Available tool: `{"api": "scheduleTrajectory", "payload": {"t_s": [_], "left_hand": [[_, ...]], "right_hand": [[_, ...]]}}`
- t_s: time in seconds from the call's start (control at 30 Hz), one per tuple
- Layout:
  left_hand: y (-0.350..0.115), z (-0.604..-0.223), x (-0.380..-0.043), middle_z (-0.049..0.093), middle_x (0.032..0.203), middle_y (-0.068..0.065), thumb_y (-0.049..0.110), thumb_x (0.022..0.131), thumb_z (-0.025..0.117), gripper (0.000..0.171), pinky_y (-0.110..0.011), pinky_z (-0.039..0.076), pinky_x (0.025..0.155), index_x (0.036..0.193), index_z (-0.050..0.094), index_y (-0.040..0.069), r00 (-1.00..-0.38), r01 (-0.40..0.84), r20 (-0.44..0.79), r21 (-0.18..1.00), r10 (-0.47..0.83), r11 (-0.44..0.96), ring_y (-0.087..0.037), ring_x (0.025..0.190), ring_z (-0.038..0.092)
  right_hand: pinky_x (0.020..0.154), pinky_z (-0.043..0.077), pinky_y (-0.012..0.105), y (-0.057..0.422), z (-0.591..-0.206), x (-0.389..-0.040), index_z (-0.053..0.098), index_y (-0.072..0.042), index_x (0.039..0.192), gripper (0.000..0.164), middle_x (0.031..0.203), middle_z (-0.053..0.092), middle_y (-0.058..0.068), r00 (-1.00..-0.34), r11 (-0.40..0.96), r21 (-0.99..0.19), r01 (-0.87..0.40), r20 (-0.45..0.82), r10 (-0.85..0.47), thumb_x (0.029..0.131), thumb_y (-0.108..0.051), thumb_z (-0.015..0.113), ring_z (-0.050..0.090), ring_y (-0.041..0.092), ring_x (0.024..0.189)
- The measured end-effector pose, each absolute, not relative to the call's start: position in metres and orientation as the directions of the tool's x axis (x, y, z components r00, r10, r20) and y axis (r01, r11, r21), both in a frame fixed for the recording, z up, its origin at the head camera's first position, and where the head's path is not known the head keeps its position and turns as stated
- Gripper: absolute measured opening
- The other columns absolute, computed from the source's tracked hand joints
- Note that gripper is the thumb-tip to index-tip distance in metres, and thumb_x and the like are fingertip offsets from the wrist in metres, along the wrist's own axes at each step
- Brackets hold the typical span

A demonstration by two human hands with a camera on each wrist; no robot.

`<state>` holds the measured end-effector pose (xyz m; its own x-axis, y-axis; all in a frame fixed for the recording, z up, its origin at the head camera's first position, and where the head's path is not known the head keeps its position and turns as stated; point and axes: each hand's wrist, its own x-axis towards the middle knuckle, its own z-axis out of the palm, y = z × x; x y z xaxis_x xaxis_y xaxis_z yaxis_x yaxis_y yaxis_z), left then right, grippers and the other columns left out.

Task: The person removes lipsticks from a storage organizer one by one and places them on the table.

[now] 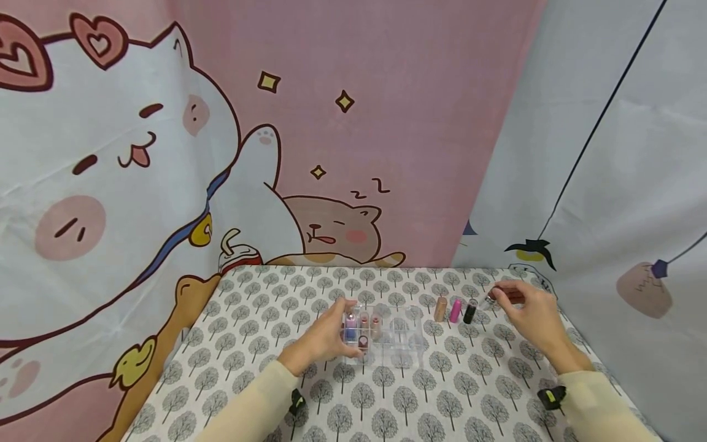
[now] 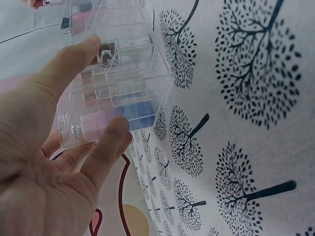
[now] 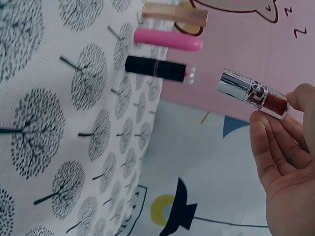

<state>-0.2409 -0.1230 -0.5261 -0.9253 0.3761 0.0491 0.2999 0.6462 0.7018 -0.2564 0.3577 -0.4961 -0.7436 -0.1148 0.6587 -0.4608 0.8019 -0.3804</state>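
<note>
Right wrist: pinching a lip gloss [image 3: 256,93] by its dark end in the right hand [image 3: 293,157], near black tube [image 3: 155,68], pink tube [image 3: 167,39] and beige tube [image 3: 174,14]. Gripping the part-filled clear organizer [image 1: 394,357] in the left hand [image 1: 326,328]; apparently four left outside, gloss included; hard to count those inside.

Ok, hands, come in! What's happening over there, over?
Left hand gripping clear organizer. Right hand pinching silver-capped tube. Tan tube, pink tube, black tube standing between organizer and right hand, possibly in the way.

Pink-white backdrop [image 1: 420,123] (cartoon animals [image 1: 124,126]) — tree-print tablecloth [image 1: 405,402] below.
</note>
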Motion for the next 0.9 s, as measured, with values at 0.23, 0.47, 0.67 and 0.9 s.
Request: {"api": "scheduleTrajectory", "payload": {"t_s": [0.23, 0.47, 0.67, 0.9], "left_hand": [[-0.124, -0.527, -0.242, 0.067, 0.156, -0.019, 0.028, 0.075, 0.112, 0.122, -0.056, 0.066, 0.116, 0.173, 0.041, 0.013, -0.925, 0.299, 0.047, 0.701, 0.377, 0.647, -0.036, 0.129, 0.074], [-0.123, -0.527, -0.242, 0.066, 0.158, -0.019, 0.029, 0.075, 0.112, 0.122, -0.056, 0.066, 0.117, 0.173, 0.041, 0.012, -0.923, 0.309, 0.052, 0.691, 0.382, 0.653, -0.033, 0.129, 0.074], [-0.124, -0.527, -0.243, 0.065, 0.160, -0.018, 0.031, 0.075, 0.112, 0.122, -0.055, 0.065, 0.118, 0.173, 0.040, 0.012, -0.920, 0.319, 0.058, 0.682, 0.386, 0.658, -0.033, 0.130, 0.074], [-0.124, -0.527, -0.242, 0.066, 0.161, -0.017, 0.030, 0.075, 0.112, 0.122, -0.055, 0.065, 0.118, 0.172, 0.041, 0.013, -0.924, 0.306, 0.049, 0.691, 0.380, 0.655, -0.032, 0.130, 0.073]], "right_hand": [[0.071, 0.051, 0.001, 0.371, -0.505, -0.266, 0.085, -0.003, 0.122, 0.018, 0.105, 0.089, 0.017, -0.800, 0.821, -0.415, -0.392, 0.595, -0.081, 0.106, -0.011, 0.086, 0.084, 0.019, 0.081], [0.070, 0.058, 0.010, 0.375, -0.518, -0.275, 0.084, -0.003, 0.119, 0.014, 0.102, 0.089, 0.013, -0.835, 0.822, -0.432, -0.371, 0.542, -0.092, 0.107, -0.011, 0.085, 0.080, 0.009, 0.080], [0.069, 0.067, 0.023, 0.374, -0.531, -0.281, 0.083, 0.001, 0.121, 0.020, 0.102, 0.089, 0.017, -0.861, 0.831, -0.435, -0.346, 0.499, -0.098, 0.107, -0.013, 0.085, 0.085, 0.026, 0.083], [0.069, 0.071, 0.035, 0.372, -0.542, -0.286, 0.082, 0.002, 0.121, 0.021, 0.104, 0.088, 0.020, -0.902, 0.836, -0.459, -0.300, 0.422, -0.092, 0.110, -0.016, 0.083, 0.086, 0.032, 0.087]]}}
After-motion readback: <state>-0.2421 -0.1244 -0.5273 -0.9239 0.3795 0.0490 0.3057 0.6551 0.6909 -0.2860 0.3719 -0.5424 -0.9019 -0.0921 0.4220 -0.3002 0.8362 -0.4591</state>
